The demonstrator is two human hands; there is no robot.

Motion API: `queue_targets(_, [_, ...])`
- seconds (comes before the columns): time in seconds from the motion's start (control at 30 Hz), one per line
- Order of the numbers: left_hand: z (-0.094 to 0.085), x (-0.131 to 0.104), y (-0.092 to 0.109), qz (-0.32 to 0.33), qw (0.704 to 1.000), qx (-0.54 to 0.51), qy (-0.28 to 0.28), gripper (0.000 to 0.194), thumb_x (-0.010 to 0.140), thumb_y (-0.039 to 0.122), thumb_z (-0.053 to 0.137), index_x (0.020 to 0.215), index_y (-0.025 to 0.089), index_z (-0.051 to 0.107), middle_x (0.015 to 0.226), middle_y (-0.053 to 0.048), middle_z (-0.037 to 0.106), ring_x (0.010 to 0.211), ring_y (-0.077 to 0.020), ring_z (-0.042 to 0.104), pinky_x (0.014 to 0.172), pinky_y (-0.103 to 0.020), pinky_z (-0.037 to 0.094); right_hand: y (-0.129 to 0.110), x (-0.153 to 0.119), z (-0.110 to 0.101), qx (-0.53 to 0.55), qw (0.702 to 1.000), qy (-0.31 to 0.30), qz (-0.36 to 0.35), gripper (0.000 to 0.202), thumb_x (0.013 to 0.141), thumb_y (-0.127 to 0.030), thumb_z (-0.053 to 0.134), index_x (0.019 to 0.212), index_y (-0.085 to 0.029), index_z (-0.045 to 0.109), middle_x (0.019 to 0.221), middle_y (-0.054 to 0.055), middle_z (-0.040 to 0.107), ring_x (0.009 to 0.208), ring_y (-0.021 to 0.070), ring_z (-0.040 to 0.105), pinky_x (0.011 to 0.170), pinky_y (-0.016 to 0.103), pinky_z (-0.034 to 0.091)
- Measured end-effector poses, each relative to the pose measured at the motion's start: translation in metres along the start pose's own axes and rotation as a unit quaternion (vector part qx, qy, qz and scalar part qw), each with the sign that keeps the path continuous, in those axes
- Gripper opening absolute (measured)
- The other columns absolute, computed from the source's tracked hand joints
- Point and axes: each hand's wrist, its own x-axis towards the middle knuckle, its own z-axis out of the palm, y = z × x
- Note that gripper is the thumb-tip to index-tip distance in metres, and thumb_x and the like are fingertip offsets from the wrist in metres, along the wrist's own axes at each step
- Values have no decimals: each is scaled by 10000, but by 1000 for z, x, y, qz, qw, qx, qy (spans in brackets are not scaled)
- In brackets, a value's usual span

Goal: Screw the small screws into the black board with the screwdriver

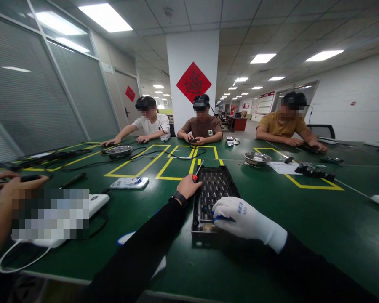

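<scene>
A black keyboard-like case (219, 185) with rows of small raised parts lies lengthwise in front of me on the green table. My bare left hand (189, 187), with a dark band at the wrist, rests at its left edge. It is closed round a screwdriver (195, 178) with a red handle, its thin shaft slanting up and away. My right hand (233, 214) wears a white glove with blue fingertips. Its fingers are curled together over the near right part of the case; anything between them is hidden.
A phone (129, 182) lies left of the case, near a white device (96, 204) with a cable. Metal bowls (257, 158) (120, 150), black parts (316, 171) and a paper sheet (284, 168) stand farther off. Several people work around the table; one person's hands (22, 185) are at far left.
</scene>
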Motion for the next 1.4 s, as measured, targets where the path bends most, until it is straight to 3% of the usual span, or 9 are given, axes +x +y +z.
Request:
queue_targets(0.6, [-1, -1, 1, 0, 1000, -10, 5, 332, 692, 497, 533, 800, 184, 520, 832, -60, 618, 764, -188, 572, 623, -248, 383, 0, 1, 3, 33, 999, 0, 27, 214, 847, -305, 411, 844, -169, 576, 844, 55, 579, 828, 145, 515, 760, 284, 391])
queue_targets(0.9, [-2, -1, 2, -7, 1000, -8, 5, 337, 686, 498, 536, 805, 183, 515, 824, -62, 619, 749, -186, 572, 605, -248, 376, -6, 2, -6, 18, 1000, -2, 23, 268, 797, -416, 475, 822, -173, 585, 874, 58, 582, 853, 161, 516, 789, 308, 379])
queue_targets(1.4, [-3, -1, 2, -5, 1000, -3, -5, 337, 693, 507, 524, 802, 188, 512, 837, -58, 621, 757, -186, 569, 582, -239, 356, -5, 3, -4, 33, 999, -11, 26, 244, 809, -382, 470, 843, -174, 593, 821, 46, 583, 812, 145, 516, 744, 279, 384])
